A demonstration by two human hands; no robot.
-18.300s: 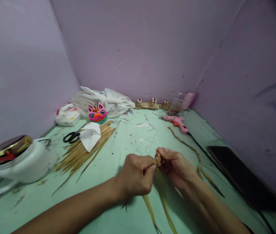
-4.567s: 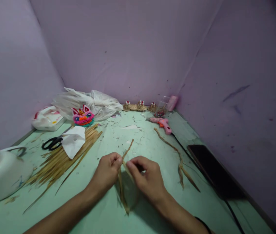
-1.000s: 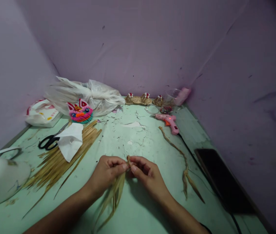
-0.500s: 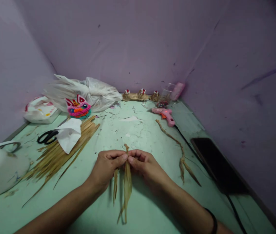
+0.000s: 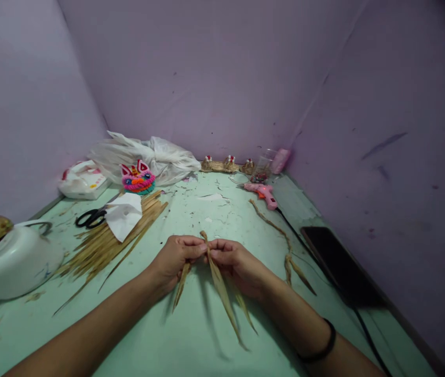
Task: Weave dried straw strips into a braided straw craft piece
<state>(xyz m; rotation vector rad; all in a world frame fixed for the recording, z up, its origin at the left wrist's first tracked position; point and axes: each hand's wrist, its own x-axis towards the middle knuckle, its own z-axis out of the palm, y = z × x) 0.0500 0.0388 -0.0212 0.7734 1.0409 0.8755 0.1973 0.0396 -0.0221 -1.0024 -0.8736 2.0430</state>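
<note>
Between my fingertips are several dry, tan leaf strips, gathered at a small twisted top that pokes up above my thumbs. My left hand pinches the strips just below that top, and one short strip hangs under it. Close beside it, my right hand pinches from the other side; a long strip hangs between the hands and another below the right palm. Off to the right lies a twisted leaf cord with loose ends, touched by neither hand.
A pile of dry leaf strips lies left, with white paper and black scissors on it. A pink glue gun and a dark phone are right. A white pot stands near left; a plastic bag is behind.
The hanging strips have spread apart, the long one swinging right and the short one left. The whole view has shifted slightly, and my hands stay together.
</note>
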